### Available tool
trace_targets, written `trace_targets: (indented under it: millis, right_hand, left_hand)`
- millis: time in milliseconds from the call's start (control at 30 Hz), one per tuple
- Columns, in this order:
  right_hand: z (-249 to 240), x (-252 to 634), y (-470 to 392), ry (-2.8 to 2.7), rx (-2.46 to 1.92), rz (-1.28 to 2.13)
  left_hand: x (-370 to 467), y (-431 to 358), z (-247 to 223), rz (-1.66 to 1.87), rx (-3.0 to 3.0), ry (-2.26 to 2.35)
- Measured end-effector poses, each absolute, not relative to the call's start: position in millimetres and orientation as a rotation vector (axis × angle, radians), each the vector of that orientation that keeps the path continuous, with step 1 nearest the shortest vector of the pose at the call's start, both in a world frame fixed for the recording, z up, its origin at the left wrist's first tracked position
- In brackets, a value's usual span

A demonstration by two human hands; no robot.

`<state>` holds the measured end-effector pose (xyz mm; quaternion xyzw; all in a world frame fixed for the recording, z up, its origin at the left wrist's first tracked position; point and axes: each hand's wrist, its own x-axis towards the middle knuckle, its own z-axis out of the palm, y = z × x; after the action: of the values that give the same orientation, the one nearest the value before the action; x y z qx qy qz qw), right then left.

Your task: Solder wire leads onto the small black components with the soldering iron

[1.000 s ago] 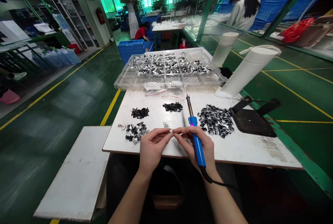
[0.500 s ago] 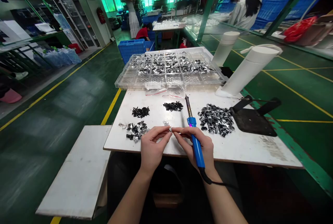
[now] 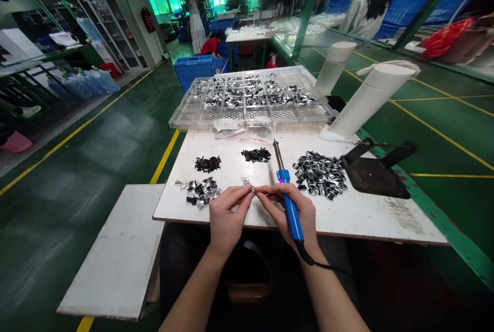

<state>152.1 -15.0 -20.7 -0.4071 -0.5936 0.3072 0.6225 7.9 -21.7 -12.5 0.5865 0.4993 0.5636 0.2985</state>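
Note:
My left hand (image 3: 227,216) pinches a tiny silvery metal part (image 3: 252,189) between thumb and index finger. Opposite it, the thumb and index fingertips of my right hand (image 3: 306,213) meet the same part. A blue-handled soldering iron (image 3: 294,221) also rests in my right hand, its tip pointing up and away from me, its black cord trailing over the wrist. Left of my left hand lies a pile of silver and black clips (image 3: 201,192). Just beyond my fingertips are a few thin silver bits (image 3: 246,180). A larger heap of black and silver pieces (image 3: 320,175) sits to the right.
Two piles of small black parts, one left (image 3: 207,163) and one central (image 3: 256,155), lie farther back. Behind them stands a clear compartment tray (image 3: 247,125) with metal pieces. White cylinders (image 3: 370,100) and a black metal stand (image 3: 376,177) occupy the right side. Other people are in the background.
The view has shifted very slightly. Both hands keep their pinch at the small part, and the soldering iron stays in my right hand.

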Motion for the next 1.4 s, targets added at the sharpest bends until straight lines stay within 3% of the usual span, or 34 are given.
trace_targets:
  millis: [433, 733, 1400]
  right_hand:
    - [-21.2, 154.6, -14.6, -1.389, -0.954, 0.724]
    - [-24.1, 154.6, -14.2, -1.438, -0.95, 0.63]
    - [-22.0, 155.9, -16.8, -1.538, -0.974, 0.572]
  left_hand:
    - [2.6, -24.2, -6.4, 1.362, 1.521, 1.231]
    - [6.1, -23.3, -12.0, 1.415, 1.255, 1.254]
    - [5.3, -24.9, -12.3, 1.447, 1.362, 1.262]
